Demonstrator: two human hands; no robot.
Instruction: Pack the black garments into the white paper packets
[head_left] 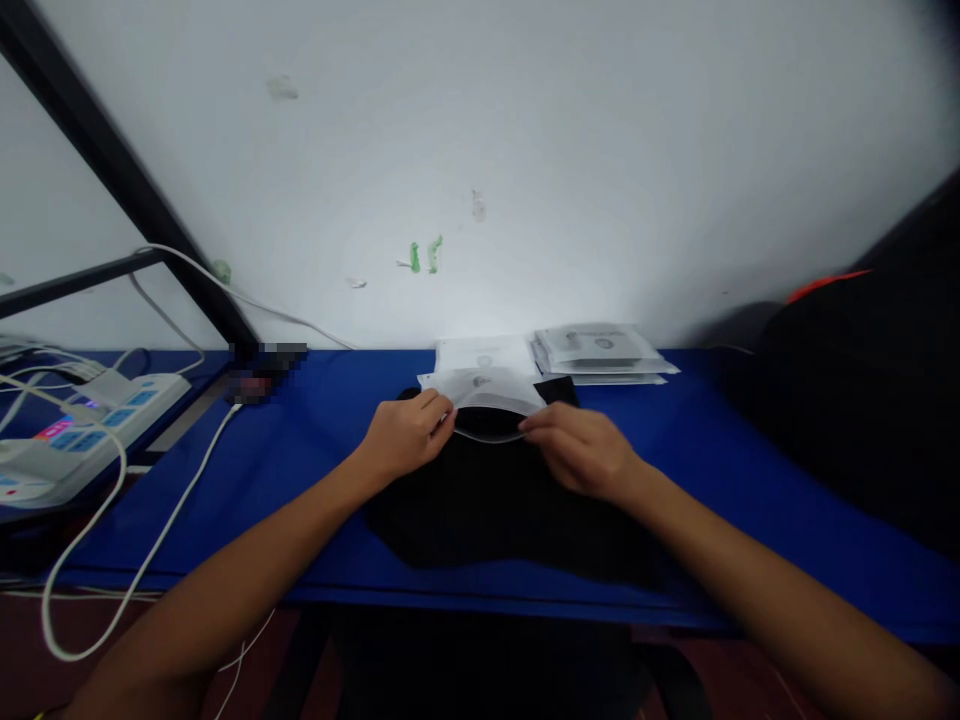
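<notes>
Blue cloth-covered table spans mid-frame. From here I see bare room left of centre and at right. Its front edge runs just below the black folded garment at centre. The left hand and right hand have fingers curled closed, each pinching the open mouth of the clear plastic bag with white insert, which lies on the garment's far end. Behind it sits a stack of sealed clear packets, print too blurred to read. A white power strip lies far left.
</notes>
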